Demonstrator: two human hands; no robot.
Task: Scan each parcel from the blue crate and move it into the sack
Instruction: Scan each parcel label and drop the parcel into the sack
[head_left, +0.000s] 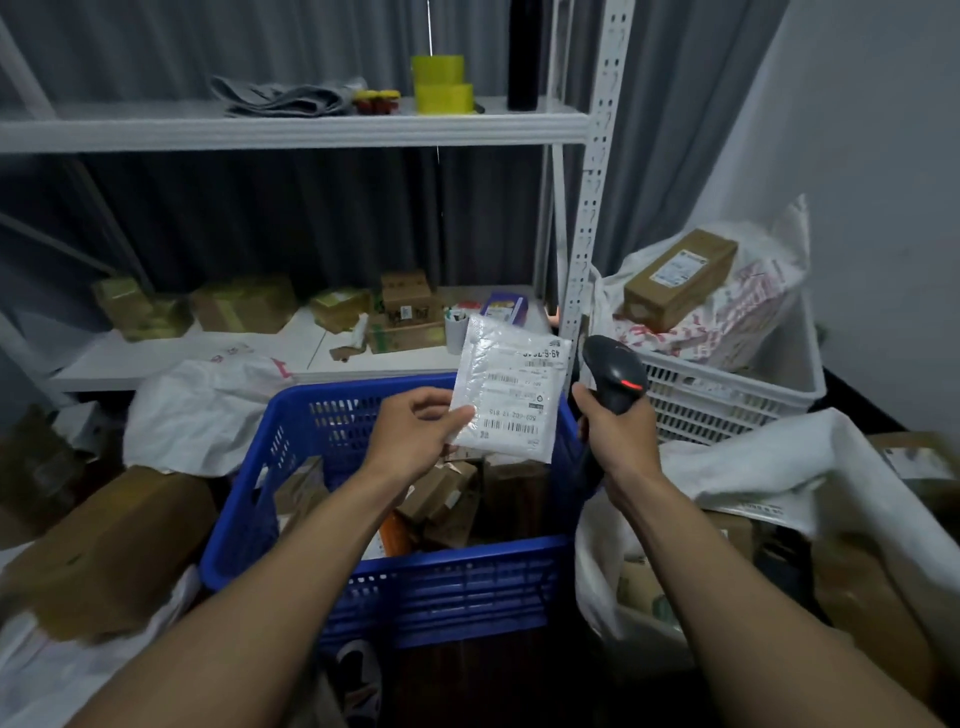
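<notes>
the left hand (415, 431) pinches a flat white plastic mailer parcel (506, 389) by its lower left corner, thumb on the front and fingers curled behind. the parcel is held upright above the far side of the blue slotted plastic crate (291, 431), with its printed label and barcodes facing the person, upside down from here. just to the right of it, the right hand (618, 436) is wrapped around the grip of a black handheld barcode scanner (615, 369), whose head shows a red light and sits beside the parcel's right edge; whether they touch, i cannot tell. the two hands are apart, each clamped on its own thing. down in the crate lie small brown cardboard parcels (447, 499), jumbled together. to the right of the crate stands a white woven sack (769, 467) with its mouth open and boxes inside. behind that sits a white slotted crate (727, 400) holding a long brown carton (680, 278). yellow tape rolls (441, 83) rest on the white metal shelf (291, 127) above.
</notes>
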